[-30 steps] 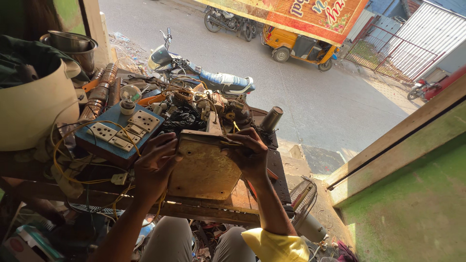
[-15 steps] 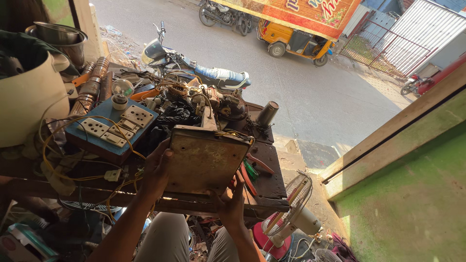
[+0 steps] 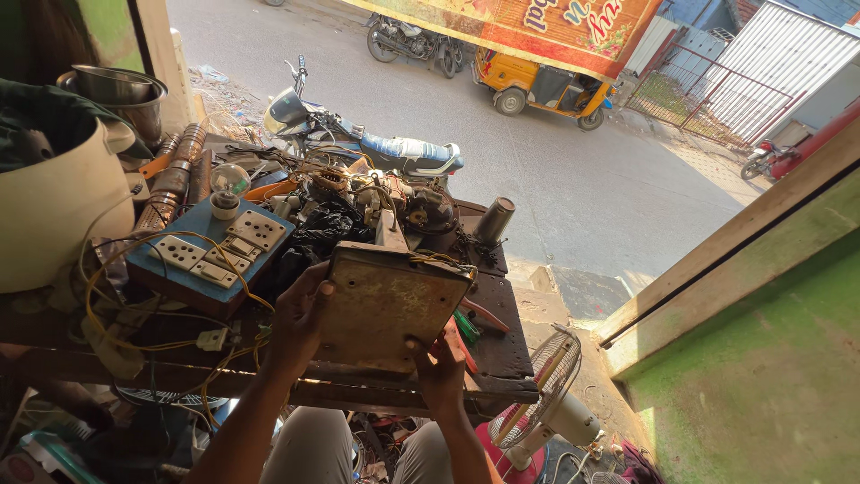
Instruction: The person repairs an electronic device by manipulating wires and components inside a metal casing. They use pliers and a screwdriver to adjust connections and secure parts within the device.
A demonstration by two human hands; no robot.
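A worn, rusty metal plate (image 3: 387,305), the flat underside of a small appliance, stands tilted over the edge of a cluttered wooden workbench (image 3: 502,354). My left hand (image 3: 300,314) grips its left edge. My right hand (image 3: 439,363) holds it from below at the lower right corner. Wires (image 3: 443,262) run off the plate's top right corner. Behind it lie motor parts (image 3: 421,206) and tangled cables.
A blue switchboard (image 3: 210,251) with a bulb sits to the left, beside a large cream pot (image 3: 54,206). A metal cylinder (image 3: 493,220) stands on the bench's far side. A small table fan (image 3: 537,399) is on the floor at right. A motorcycle (image 3: 376,148) is parked beyond on the street.
My right hand slid from the plate's upper right down to its lower right corner. The plate tipped more upright and turned slightly; my left hand stayed on its left edge.
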